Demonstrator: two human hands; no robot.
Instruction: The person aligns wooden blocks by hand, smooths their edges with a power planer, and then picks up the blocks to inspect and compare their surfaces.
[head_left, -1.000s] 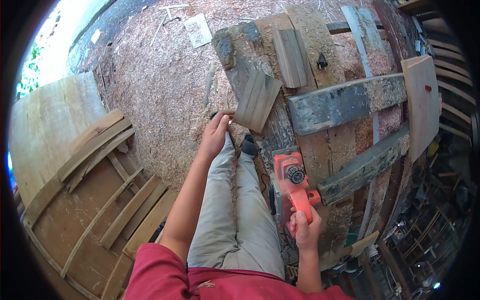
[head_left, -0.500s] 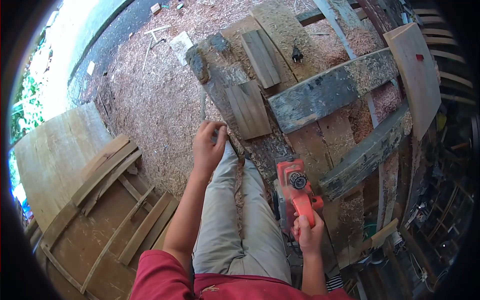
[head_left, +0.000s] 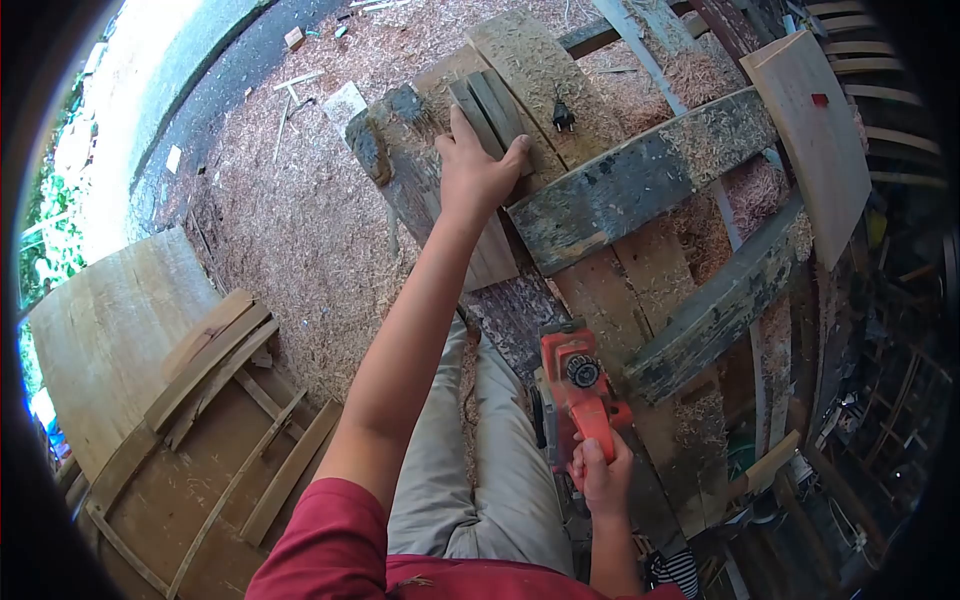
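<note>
My left hand (head_left: 478,172) reaches over the bench, its thumb and fingers spanning the near end of a grey wooden block (head_left: 490,105) with a dark groove or gap along it. Part of the block is hidden under the hand. A second, wider wooden block (head_left: 492,262) lies closer to me, partly covered by my left wrist and forearm. My right hand (head_left: 603,472) is wrapped round the rear handle of a red electric hand planer (head_left: 575,365), which has a black knob on top. The planer is beside my right leg, at the bench's near side.
A weathered beam (head_left: 640,190) crosses the bench, with another beam (head_left: 715,310) nearer me. A black plug (head_left: 563,117) lies on a shavings-covered board. A pale curved panel (head_left: 812,140) stands at right. Plywood (head_left: 120,330) and wood strips lie left; shavings (head_left: 300,200) cover the ground.
My left hand has moved forward and right from above my knees to the grey wooden block. My right hand keeps its hold on the planer. The view has shifted slightly.
</note>
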